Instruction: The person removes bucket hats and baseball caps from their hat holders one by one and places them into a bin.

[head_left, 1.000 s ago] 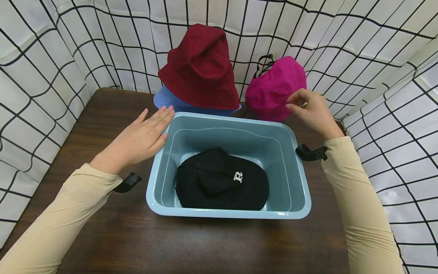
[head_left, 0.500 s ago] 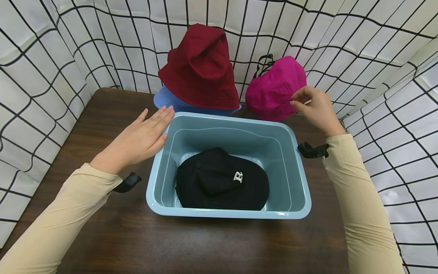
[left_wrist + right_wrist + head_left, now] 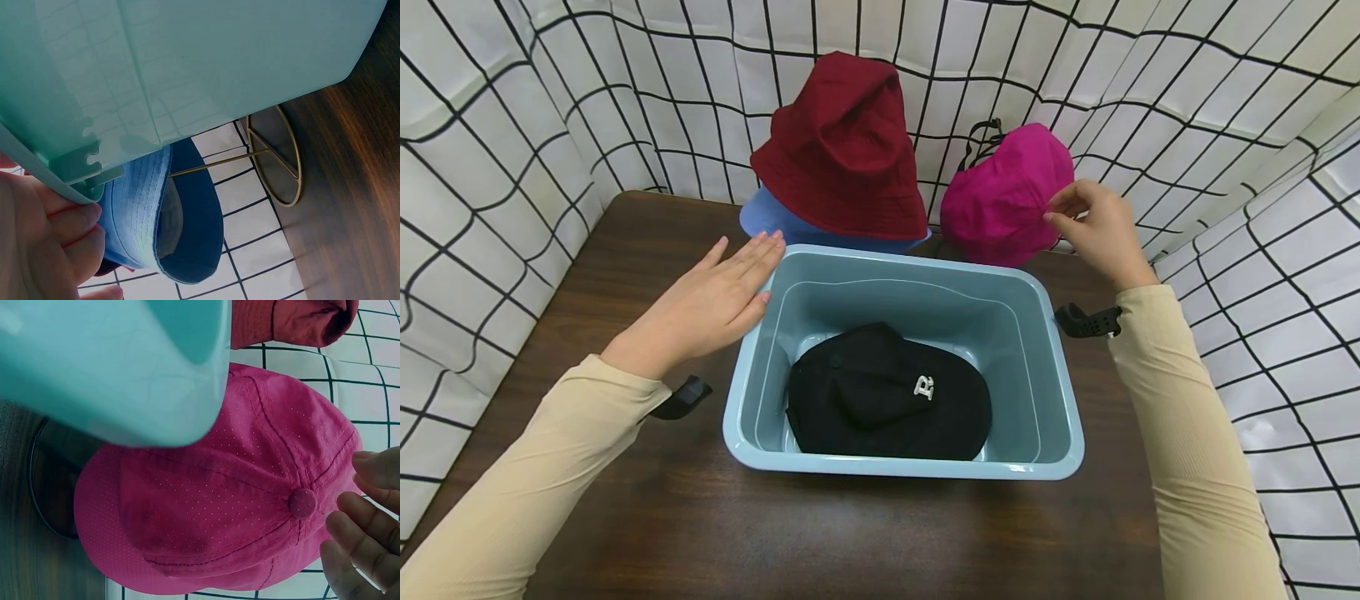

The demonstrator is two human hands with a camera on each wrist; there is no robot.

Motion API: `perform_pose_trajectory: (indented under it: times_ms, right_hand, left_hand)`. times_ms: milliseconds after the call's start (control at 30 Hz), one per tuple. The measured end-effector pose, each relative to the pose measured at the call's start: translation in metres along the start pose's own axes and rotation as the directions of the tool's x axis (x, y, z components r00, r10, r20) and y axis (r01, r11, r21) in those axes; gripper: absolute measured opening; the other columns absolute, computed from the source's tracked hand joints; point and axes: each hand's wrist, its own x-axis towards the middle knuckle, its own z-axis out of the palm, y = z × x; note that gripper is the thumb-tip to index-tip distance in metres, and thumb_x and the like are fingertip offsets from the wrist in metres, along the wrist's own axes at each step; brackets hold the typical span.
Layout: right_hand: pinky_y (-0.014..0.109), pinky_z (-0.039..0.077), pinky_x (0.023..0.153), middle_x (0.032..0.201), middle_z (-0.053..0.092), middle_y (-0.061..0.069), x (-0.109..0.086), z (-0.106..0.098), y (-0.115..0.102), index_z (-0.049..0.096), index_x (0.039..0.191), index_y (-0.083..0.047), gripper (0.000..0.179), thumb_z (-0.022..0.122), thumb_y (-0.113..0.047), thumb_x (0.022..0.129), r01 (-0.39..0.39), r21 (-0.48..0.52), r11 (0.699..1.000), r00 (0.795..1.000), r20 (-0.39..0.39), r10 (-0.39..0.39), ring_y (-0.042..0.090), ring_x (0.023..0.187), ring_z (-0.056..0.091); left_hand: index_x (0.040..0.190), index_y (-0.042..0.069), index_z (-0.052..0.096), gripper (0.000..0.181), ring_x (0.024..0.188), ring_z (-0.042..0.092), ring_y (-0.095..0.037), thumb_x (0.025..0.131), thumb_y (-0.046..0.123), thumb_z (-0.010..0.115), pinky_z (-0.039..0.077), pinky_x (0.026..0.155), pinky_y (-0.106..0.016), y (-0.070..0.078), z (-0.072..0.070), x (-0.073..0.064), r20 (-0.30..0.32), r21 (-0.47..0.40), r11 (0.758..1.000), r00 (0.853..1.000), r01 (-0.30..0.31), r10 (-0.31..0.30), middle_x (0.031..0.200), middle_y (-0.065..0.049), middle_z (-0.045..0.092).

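Note:
A light blue plastic tub (image 3: pixel 902 465) holds a black baseball cap (image 3: pixel 872 392) with a white letter badge. My left hand (image 3: pixel 700 308) rests with straight fingers against the tub's far left corner; the left wrist view has its fingertips at the rim. My right hand (image 3: pixel 1097 229) is beside the magenta cap (image 3: pixel 1007 196), its fingers bent. In the right wrist view, thumb and fingers (image 3: pixel 359 531) are apart with nothing seen between them, close to the crown of that cap. Whether they touch it, I cannot tell.
Behind the tub, a dark red bucket hat (image 3: pixel 846 150) sits above a blue hat (image 3: pixel 782 218), also seen over a wire stand (image 3: pixel 294 150). Another wire stand (image 3: pixel 37 481) is under the magenta cap. White grid-patterned cloth (image 3: pixel 647 75) surrounds the brown wooden table (image 3: pixel 820 542).
My right hand has shifted a little to the right and back, from overlapping the magenta cap to its edge. The left hand, tub and hats stay in place.

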Motion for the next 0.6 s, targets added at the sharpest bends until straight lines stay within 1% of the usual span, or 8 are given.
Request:
perform_pose_trajectory:
  times_ms: [133, 233, 533, 600]
  right_hand:
    - [0.014, 0.040, 0.065, 0.096, 0.063, 0.019, 0.003, -0.001, 0.001, 0.061, 0.101, 0.005, 0.018, 0.062, -0.009, 0.089, -0.018, -0.004, 1.000, 1.000, -0.012, 0.018, 0.004, 0.077, 0.051]
    - [0.015, 0.040, 0.066, 0.096, 0.063, 0.019, 0.005, -0.001, 0.001, 0.061, 0.102, 0.004, 0.019, 0.062, -0.010, 0.089, -0.024, -0.014, 1.000, 1.000, -0.019, 0.024, 0.005, 0.078, 0.051]
    - [0.017, 0.040, 0.069, 0.097, 0.062, 0.017, 0.009, 0.001, 0.000, 0.059, 0.103, 0.004, 0.021, 0.062, -0.012, 0.089, -0.029, -0.023, 0.999, 0.999, -0.019, 0.029, 0.015, 0.083, 0.053]
    - [0.019, 0.040, 0.070, 0.098, 0.061, 0.016, 0.011, 0.001, 0.000, 0.058, 0.105, 0.004, 0.024, 0.062, -0.014, 0.089, -0.044, -0.026, 0.999, 0.999, -0.021, 0.044, 0.017, 0.085, 0.053]
  left_hand:
    - [0.149, -0.001, 0.020, 0.062, 0.143, 0.013, -0.030, 0.097, 0.028, 0.041, 0.007, 0.113, -0.052, 0.000, 0.000, 0.000, 0.005, 0.001, 1.000, 1.000, 0.003, -0.003, 0.155, -0.016, 0.018]
    - [0.149, 0.000, 0.020, 0.062, 0.143, 0.013, -0.030, 0.097, 0.028, 0.041, 0.007, 0.113, -0.052, 0.001, -0.001, 0.000, 0.008, 0.001, 1.000, 1.000, 0.005, -0.005, 0.155, -0.015, 0.018]
    - [0.149, -0.001, 0.020, 0.063, 0.143, 0.013, -0.030, 0.097, 0.029, 0.041, 0.006, 0.113, -0.052, 0.000, 0.000, 0.000, 0.006, 0.004, 1.000, 1.000, 0.001, -0.001, 0.154, -0.016, 0.018]
    - [0.148, -0.001, 0.021, 0.063, 0.143, 0.013, -0.030, 0.097, 0.029, 0.041, 0.006, 0.113, -0.051, 0.000, 0.000, 0.000, 0.003, 0.005, 1.000, 1.000, -0.002, 0.002, 0.154, -0.016, 0.019]
